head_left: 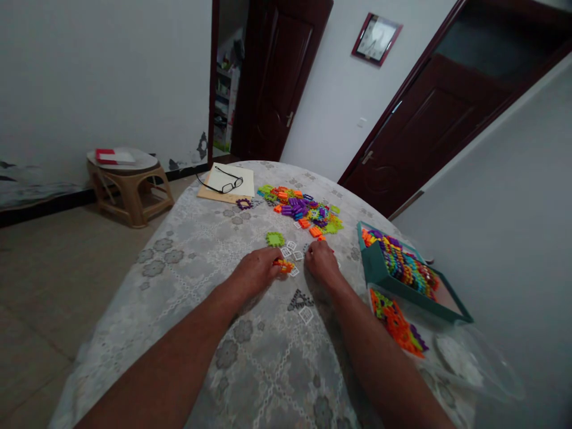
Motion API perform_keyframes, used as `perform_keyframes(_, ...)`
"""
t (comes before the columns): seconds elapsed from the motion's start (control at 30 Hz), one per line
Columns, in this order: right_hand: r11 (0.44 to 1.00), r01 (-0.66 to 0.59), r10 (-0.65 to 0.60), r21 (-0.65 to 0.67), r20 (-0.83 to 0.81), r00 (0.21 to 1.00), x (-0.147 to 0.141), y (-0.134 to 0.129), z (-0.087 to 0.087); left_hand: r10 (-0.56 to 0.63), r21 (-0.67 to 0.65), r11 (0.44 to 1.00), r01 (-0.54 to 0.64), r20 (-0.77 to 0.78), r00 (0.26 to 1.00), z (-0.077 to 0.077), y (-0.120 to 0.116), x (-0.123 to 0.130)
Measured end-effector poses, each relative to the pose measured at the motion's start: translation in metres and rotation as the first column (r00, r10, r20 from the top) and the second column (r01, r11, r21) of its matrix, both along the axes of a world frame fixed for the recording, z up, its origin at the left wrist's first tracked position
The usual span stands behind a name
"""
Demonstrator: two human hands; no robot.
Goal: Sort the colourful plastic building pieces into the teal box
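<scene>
Orange piece [285,267] in left fingers [277,255]: one end covered by the grip; joints too small to make out. Right fingers [310,252]: tips partly hidden by the hand's own back; anything held there, impossible to tell. White squares [298,255], between both sets of fingers: inner pattern too fine to read. Coloured heap [299,207], beyond the fingers: lower layers buried, count uncertain. Teal box [378,268], right of right fingers: floor partly covered by bead rows [404,262]. Clear container [496,363], nearer and right of right fingers: whitish contents indistinct. Desk [196,310], on near side of fingers: cut off by bottom edge. Forearms [179,345], behind fingers: likewise cropped. Framed picture [377,39], far beyond right fingers: subject illegible.
</scene>
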State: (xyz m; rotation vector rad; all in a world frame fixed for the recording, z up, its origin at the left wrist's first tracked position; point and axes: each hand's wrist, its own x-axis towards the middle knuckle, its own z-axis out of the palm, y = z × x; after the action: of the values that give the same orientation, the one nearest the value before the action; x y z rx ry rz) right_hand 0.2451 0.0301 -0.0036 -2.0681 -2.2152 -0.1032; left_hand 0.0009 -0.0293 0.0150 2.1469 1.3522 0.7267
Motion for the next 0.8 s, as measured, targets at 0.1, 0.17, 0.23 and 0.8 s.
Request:
perform_keyframes(0.1, 0.998, -0.045, 0.05, 0.049, -0.108, 0.993, 0.002, -0.003, -0.002, 0.005, 0.001, 1.0, -0.005, 0.0, 1.0, 0.0, -0.001, 0.0)
perform_keyframes(0.17, 0.996, -0.061, 0.07, 0.059, -0.175, 0.982, 0.004, -0.002, -0.003, 0.008, -0.001, 1.0, -0.008, -0.005, 1.0, 0.001, -0.001, 0.0)
perform_keyframes(0.23, 0.997, -0.054, 0.064, 0.052, -0.221, 0.973, 0.008, 0.001, -0.004, 0.01, 0.003, 1.0, -0.01, -0.015, 1.0, 0.0, -0.001, 0.0)
perform_keyframes(0.8, 0.99, 0.078, -0.04, 0.115, -0.301, 0.953, 0.017, -0.01, -0.014, -0.01, -0.01, 1.0, 0.009, -0.07, 0.998, 0.0, 0.0, -0.001)
